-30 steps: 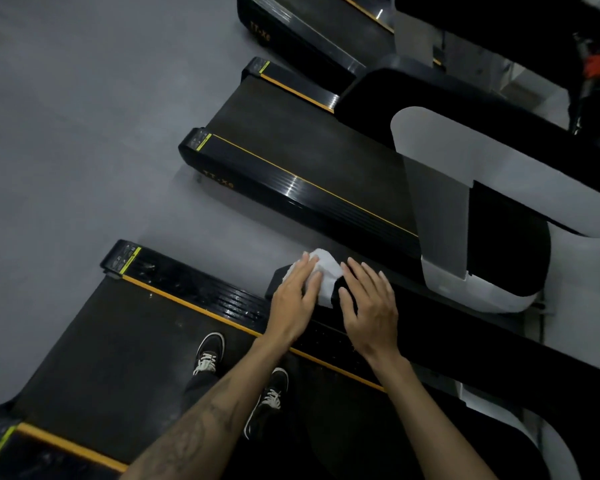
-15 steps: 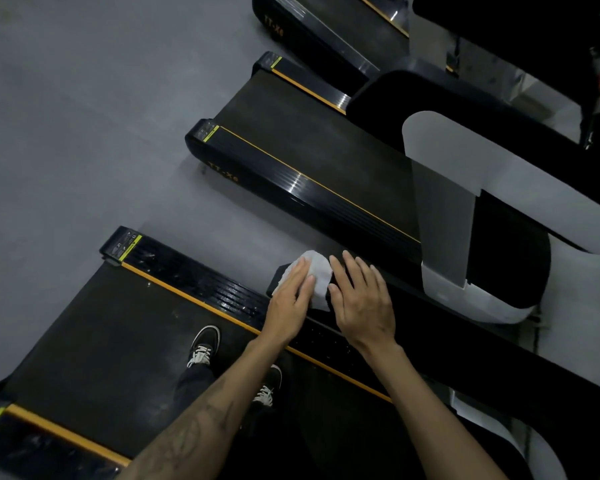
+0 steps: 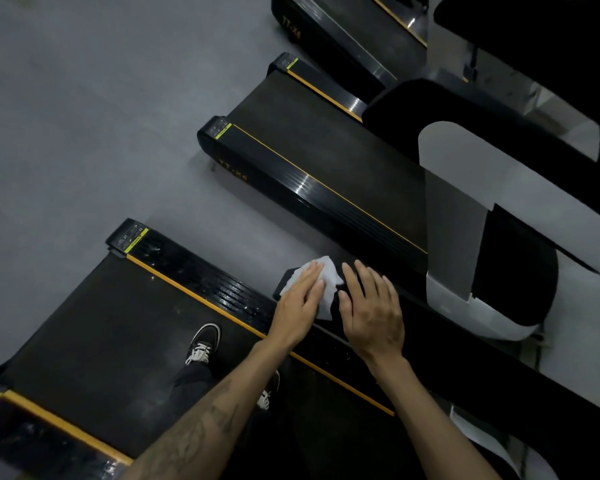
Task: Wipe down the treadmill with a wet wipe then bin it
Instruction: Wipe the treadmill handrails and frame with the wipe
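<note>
Seen from above, a person's sneakers (image 3: 203,342) stand on the dark belt of a treadmill (image 3: 94,327). Above the belt, both hands lie flat on the black handrail (image 3: 465,344). The left hand (image 3: 300,306), fingers straight, presses a white wet wipe (image 3: 328,277) onto the rail's end. The right hand (image 3: 371,310) rests beside it, fingers spread, touching the wipe's edge. Farther off, a second treadmill (image 3: 326,161) sits on the grey floor (image 3: 84,116).
</note>
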The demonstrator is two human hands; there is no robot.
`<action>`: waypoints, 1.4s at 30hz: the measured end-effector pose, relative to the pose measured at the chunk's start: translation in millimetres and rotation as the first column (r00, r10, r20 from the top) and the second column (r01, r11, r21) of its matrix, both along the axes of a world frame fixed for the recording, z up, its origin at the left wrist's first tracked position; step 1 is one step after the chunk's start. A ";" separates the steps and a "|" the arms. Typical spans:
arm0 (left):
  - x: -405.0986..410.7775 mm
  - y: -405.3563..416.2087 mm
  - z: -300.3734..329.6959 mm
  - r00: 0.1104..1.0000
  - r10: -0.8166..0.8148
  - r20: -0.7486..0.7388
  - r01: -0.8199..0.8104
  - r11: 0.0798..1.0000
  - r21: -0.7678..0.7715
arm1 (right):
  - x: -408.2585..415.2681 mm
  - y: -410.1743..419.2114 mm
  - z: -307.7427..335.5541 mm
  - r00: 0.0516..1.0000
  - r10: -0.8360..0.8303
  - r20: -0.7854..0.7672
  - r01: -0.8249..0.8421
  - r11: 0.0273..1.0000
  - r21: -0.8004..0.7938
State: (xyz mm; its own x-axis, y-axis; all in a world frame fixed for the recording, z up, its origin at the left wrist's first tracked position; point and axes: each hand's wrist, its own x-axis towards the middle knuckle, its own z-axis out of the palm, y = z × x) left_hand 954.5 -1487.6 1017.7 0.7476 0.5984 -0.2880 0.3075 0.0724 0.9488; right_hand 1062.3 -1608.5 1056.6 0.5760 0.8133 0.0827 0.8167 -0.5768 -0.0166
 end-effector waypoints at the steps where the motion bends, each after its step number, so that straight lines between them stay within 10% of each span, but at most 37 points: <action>1: 0.7 3.9 -4.2 0.999 0.003 -0.039 -0.004 1.000 -0.024 | 0.7 0.5 0.1 1.000 0.002 0.000 -0.002 1.000 -0.004; 28: -1.0 -26.7 6.7 0.990 0.131 0.047 -0.131 0.991 0.007 | 2.7 4.5 0.0 1.000 0.031 0.004 -0.031 0.999 0.008; 35: -12.5 0.6 -32.8 0.981 0.017 -0.194 -0.047 0.988 -0.150 | 1.5 18.5 -1.8 0.996 0.081 0.044 -0.078 0.995 -0.063; 42: -11.2 -9.6 -21.3 0.995 0.093 -0.026 -0.096 0.983 -0.157 | 0.9 18.2 -1.2 0.995 0.086 0.050 -0.083 0.994 -0.066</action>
State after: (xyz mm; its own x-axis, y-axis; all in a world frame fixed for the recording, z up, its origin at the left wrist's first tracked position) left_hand 943.3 -1497.3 996.4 0.6838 0.6119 -0.3975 0.3094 0.2502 0.9174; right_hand 1063.2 -1590.3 1055.4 0.5012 0.8634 0.0576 0.8613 -0.5042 0.0623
